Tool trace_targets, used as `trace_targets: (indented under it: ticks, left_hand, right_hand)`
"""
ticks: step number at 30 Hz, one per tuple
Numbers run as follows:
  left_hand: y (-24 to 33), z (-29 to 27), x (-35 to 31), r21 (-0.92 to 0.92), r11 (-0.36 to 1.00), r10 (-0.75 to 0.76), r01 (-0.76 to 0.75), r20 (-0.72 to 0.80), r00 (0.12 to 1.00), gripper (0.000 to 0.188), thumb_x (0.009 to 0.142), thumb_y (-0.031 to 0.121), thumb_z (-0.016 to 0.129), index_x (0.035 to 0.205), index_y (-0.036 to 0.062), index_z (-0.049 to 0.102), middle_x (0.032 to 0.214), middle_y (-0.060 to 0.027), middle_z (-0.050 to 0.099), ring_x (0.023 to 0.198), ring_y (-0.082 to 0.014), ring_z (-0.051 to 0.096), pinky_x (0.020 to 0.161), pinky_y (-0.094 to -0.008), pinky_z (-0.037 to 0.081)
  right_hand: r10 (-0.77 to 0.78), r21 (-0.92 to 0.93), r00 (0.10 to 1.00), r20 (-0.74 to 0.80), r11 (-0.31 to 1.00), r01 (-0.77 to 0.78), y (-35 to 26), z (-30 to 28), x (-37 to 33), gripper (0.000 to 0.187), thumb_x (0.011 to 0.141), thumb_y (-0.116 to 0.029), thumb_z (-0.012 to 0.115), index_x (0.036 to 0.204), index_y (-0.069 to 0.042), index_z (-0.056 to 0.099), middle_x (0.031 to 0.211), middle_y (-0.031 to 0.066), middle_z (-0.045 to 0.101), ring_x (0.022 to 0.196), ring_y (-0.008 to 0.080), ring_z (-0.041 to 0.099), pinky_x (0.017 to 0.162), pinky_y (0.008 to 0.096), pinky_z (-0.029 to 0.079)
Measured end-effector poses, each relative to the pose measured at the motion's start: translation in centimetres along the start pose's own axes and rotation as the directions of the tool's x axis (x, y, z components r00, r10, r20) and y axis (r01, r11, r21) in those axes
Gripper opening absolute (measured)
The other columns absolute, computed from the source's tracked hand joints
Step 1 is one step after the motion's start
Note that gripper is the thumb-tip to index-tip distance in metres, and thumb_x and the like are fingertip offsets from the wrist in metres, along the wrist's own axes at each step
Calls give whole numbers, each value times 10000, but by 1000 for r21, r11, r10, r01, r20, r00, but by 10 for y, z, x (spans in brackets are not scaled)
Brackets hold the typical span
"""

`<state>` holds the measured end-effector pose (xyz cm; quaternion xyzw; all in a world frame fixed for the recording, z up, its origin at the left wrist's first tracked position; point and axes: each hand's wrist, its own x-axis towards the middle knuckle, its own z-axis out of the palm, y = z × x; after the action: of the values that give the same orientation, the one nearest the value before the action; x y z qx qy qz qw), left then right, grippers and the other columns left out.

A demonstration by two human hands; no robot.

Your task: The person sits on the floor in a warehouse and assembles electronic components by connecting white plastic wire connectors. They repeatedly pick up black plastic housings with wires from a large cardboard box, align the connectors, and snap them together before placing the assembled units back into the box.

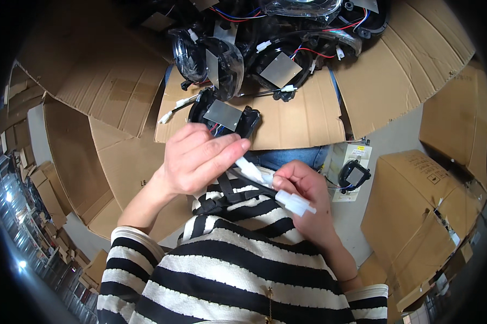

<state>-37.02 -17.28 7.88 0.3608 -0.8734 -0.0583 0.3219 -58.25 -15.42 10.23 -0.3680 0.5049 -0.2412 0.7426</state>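
Observation:
My left hand is closed, thumb and fingers pinched on a white plug connector in front of my striped top. Facing it, my right hand pinches the other end of the white connectors, where the tips meet or nearly meet; I cannot tell if they are joined. A second white connector on a black cable lies across the fingers of my right hand. Just beyond my left hand sits a black housing with a silver metal plate and thin coloured wires, partly covered by the fingers.
Several similar black units with metal plates and clear covers pile up on cardboard ahead. Open box flaps rise on both sides. At right, another black unit rests on a pale device, near a large carton.

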Motion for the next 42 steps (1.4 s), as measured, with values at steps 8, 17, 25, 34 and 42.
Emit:
trace_targets:
  ticks: [8,17,25,34,42]
  left_hand:
    - [-12,11,11,3,1000,23,-23,-33,999,354,593,54,617,944,10,596,751,-59,602,507,-135,458,448,-246,329]
    - [-10,16,22,-123,985,-120,121,13,993,417,572,-61,579,984,4,581,722,-83,585,543,-180,497,506,-280,384]
    - [5,4,7,-523,703,-335,482,354,873,341,826,168,462,1110,-13,512,712,-107,545,634,-240,535,596,-315,429]
    - [4,-8,5,-780,346,-296,521,436,850,178,803,124,542,918,22,633,717,-67,571,553,-142,461,509,-258,360]
    - [3,-14,1,-768,135,-326,626,562,760,164,744,70,605,896,21,639,739,-29,565,576,-90,410,536,-211,320]
  right_hand:
    - [-144,172,962,-232,967,186,4,6,11,57,833,-66,511,815,-12,507,692,-28,486,621,10,410,538,161,317]
    - [-237,-19,948,-211,971,238,7,6,19,28,803,-18,519,828,-10,509,717,-23,505,629,16,420,544,179,329]
    - [-69,-35,986,-150,997,64,-8,-31,-12,51,800,-22,520,836,13,524,703,2,508,628,39,453,549,173,362]
    - [-323,-321,945,58,890,324,-37,-41,-27,70,720,8,578,781,0,543,690,56,509,577,118,468,521,218,382]
    - [-432,-309,892,132,837,451,-37,-46,-22,78,685,30,580,745,1,540,721,76,517,681,177,484,615,273,394]
